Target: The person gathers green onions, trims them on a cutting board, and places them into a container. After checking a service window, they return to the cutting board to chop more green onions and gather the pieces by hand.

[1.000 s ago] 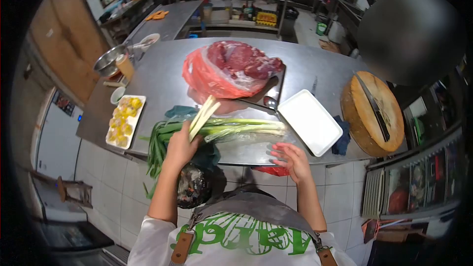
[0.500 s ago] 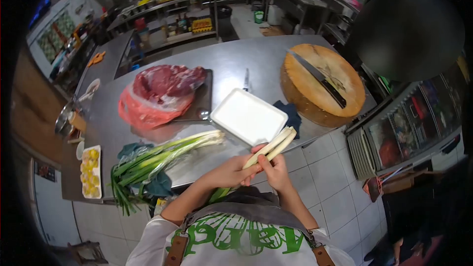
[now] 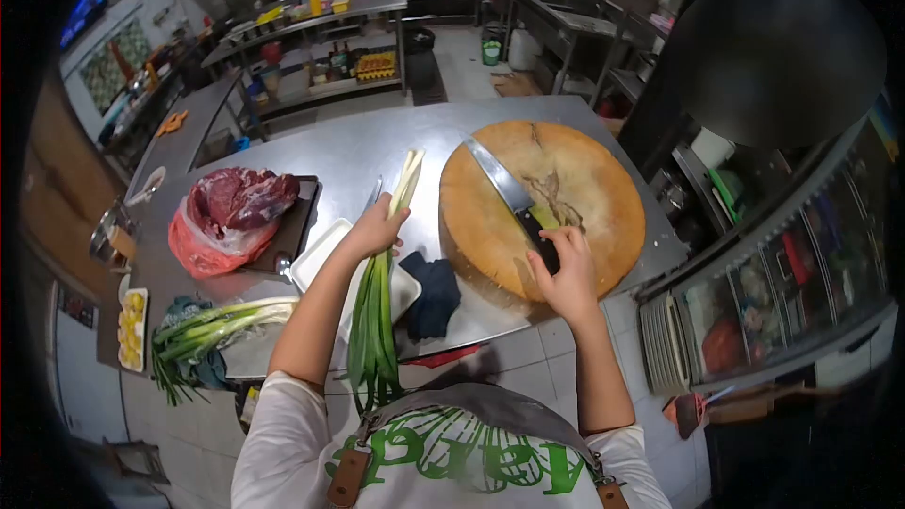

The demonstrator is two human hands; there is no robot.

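Note:
My left hand (image 3: 375, 228) is closed around a few leeks (image 3: 374, 316), their white ends pointing up and away and their green leaves hanging toward my apron. They pass over a white tray (image 3: 319, 262), partly hidden under my forearm and the leaves. On the thick round wooden chopping block (image 3: 603, 188) lies a large kitchen knife (image 3: 501, 179), blade toward the far left. My right hand (image 3: 570, 273) has its thumb and fingers around the black handle. Between tray and block is a dark cloth (image 3: 434, 294).
Raw meat (image 3: 240, 203) in a red plastic bag rests on a dark tray at the left. More leeks (image 3: 217, 330) lie in front of it, near a tray of yellow items (image 3: 133, 330). A small knife (image 3: 375, 190) lies behind the white tray. The steel table's (image 3: 377, 132) front edge is close.
My hands have separated. The left carried the leeks leftward over the tray; the right let go of them and moved to the knife handle. My view has shifted right.

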